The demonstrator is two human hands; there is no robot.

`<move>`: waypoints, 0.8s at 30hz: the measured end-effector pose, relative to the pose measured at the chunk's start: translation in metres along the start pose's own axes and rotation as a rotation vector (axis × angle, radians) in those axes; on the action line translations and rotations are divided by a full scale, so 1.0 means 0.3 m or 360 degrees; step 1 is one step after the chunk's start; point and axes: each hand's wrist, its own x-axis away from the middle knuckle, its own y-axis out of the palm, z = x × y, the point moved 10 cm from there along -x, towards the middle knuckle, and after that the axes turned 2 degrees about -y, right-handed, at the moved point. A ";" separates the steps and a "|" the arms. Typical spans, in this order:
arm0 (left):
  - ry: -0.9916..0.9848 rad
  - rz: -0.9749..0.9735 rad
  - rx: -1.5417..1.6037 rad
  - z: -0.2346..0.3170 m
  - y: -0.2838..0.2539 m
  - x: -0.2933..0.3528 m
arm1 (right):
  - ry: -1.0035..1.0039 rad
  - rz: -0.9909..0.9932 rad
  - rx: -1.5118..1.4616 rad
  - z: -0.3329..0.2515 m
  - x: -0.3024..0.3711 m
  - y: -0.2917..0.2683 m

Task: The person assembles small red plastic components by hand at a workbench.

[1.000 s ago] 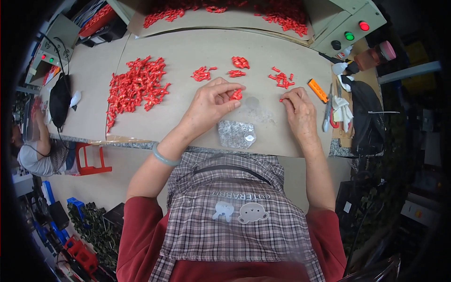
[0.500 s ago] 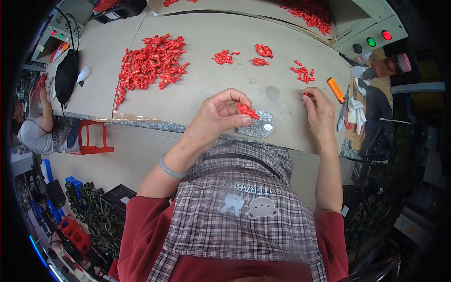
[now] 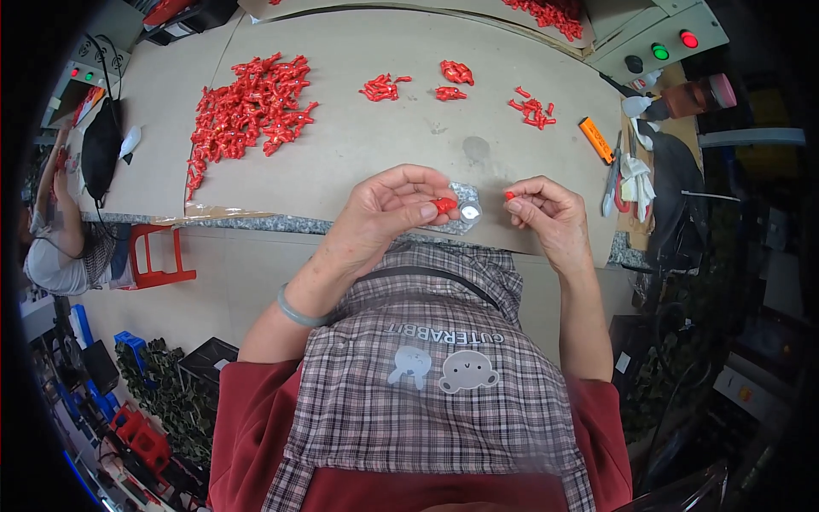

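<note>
Between the thumb and fingers of my left hand (image 3: 394, 205) is a small glossy red figure-like piece (image 3: 444, 205), its inner end hidden by the fingers. My right hand (image 3: 550, 218) pinches a tiny red part (image 3: 510, 195), only its tip showing. The two hands face each other over the near table edge, a short gap apart. Just beside the left fingertips, a small round container with white contents (image 3: 469, 212) rests on a grey speckled slab (image 3: 463, 193).
A big heap of red pieces (image 3: 252, 111) lies left on the table. Smaller groups of red parts (image 3: 533, 109) lie farther back. An orange box-cutter-like tool (image 3: 596, 141), scissors and tissue (image 3: 636, 179) are at right, beside a jar (image 3: 701, 96). Another person (image 3: 64, 243) sits far left.
My right hand has come left, toward the left hand, carrying the tiny red part. The left hand still holds its red piece, now turned slightly. The whole view has shifted a little.
</note>
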 end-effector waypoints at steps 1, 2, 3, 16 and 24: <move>-0.0026 0.0039 -0.0120 -0.002 0.005 0.003 | 0.0005 0.0000 0.0000 0.000 0.004 0.004; -0.0052 0.0077 -0.0240 -0.007 0.005 0.005 | 0.0000 0.0019 -0.0043 -0.008 0.007 0.009; -0.0055 0.0077 -0.0237 -0.014 0.003 0.005 | -0.0004 0.0038 -0.0087 -0.012 0.010 0.012; 0.0047 -0.0001 -0.0276 -0.035 0.006 0.019 | 0.0101 0.0111 0.0031 0.006 0.038 0.037; -0.0070 0.0141 -0.0459 -0.036 -0.056 0.036 | -0.0380 0.0086 0.0967 -0.124 0.044 0.113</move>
